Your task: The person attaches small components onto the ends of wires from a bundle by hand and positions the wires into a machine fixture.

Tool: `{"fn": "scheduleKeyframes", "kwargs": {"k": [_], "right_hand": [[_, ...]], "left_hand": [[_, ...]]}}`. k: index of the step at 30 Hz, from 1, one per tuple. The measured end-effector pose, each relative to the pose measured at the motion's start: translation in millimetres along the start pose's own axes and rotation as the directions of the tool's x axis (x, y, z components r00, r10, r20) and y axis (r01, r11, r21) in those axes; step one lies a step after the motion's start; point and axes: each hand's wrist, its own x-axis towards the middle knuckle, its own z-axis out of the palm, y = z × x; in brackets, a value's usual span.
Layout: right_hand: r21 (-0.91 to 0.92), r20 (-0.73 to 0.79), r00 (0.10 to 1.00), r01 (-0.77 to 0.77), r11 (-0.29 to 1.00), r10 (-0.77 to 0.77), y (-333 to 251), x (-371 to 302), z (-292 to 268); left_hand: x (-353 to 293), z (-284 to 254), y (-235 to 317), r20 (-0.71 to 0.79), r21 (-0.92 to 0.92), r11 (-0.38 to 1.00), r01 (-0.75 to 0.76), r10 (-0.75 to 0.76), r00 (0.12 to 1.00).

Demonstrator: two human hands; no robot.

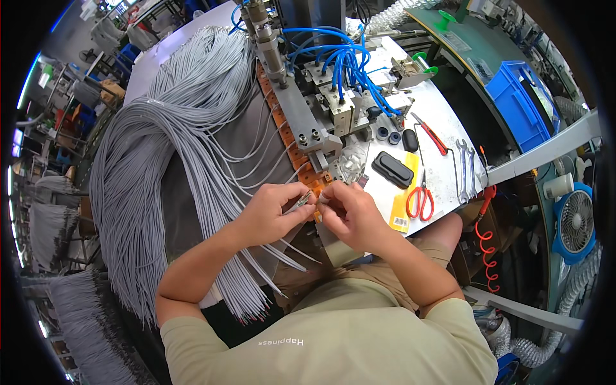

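My left hand [273, 215] pinches the stripped end of a thin grey cable [300, 201] between thumb and fingers. My right hand [350, 215] meets it from the right, its fingertips closed on the same cable tip, just in front of the orange fixture row [301, 163] of a metal press machine [301, 109]. Several more grey cables run from under my left forearm toward the fixture. What lies between the fingertips is too small to tell.
A big bundle of grey cables [154, 160] drapes over the table's left. Blue air hoses [346, 61] loop over the machine. Red-handled scissors [420, 196], spanners [467, 170], a black case [393, 169] and a red screwdriver [433, 135] lie to the right. A blue bin [520, 106] stands beyond.
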Motion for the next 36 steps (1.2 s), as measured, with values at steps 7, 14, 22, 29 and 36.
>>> {"fn": "scheduleKeyframes", "kwargs": {"k": [7, 14, 22, 29, 36], "right_hand": [[-0.119, -0.073, 0.964, 0.245, 0.962, -0.255, 11, 2, 1], [-0.263, -0.21, 0.97, 0.069, 0.962, -0.127, 33, 11, -1], [0.456, -0.086, 0.917, -0.311, 0.834, 0.389, 59, 4, 13], [0.499, 0.022, 0.874, -0.431, 0.752, 0.486, 58, 11, 6], [0.427, -0.015, 0.875, -0.432, 0.794, 0.484, 59, 7, 9]], "left_hand": [[-1, -3, 0, 0.054, -0.108, 0.993, 0.054, -0.049, 0.997], [-9, 3, 17, -0.296, 0.557, 0.758, -0.34, 0.563, 0.772], [-6, -6, 12, 0.427, 0.184, 0.835, -0.518, 0.407, 0.807], [-4, -3, 3, 0.06, 0.275, 0.954, -0.122, 0.11, 0.992], [-5, 8, -5, -0.016, 0.537, 0.777, -0.328, 0.398, 0.917]]}}
